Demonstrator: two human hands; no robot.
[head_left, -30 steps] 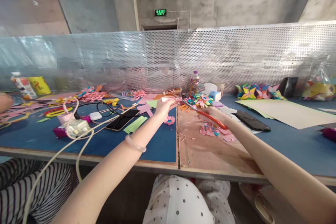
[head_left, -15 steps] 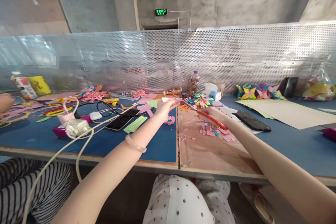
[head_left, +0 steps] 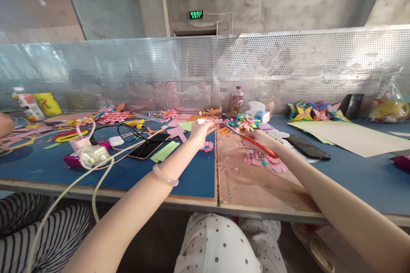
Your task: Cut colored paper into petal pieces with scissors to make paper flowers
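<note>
In the middle of the head view my left hand (head_left: 201, 130) is closed on a small piece of pale pink paper (head_left: 204, 121). My right hand (head_left: 259, 138) grips scissors (head_left: 261, 146) with orange-red handles. Their blades point left, toward the paper, with the tips close to my left fingers; whether they touch the paper I cannot tell. Below my left hand lies a pink paper flower (head_left: 207, 146) on the table. Pink paper scraps (head_left: 256, 158) are heaped below my right hand. Several colourful paper flowers (head_left: 249, 121) sit just beyond the scissors.
A black phone (head_left: 150, 145), green paper strips (head_left: 165, 151) and a pale cable (head_left: 104, 162) lie left. To the right are another phone (head_left: 307, 147) and a cream sheet (head_left: 355, 135). A drink bottle (head_left: 237, 101) stands before the perforated metal screen (head_left: 188, 57). Another person's hand (head_left: 5, 123) shows far left.
My hands, the paper and the scissors look nearly the same as before. The other person's hand at the far left has shifted slightly left.
</note>
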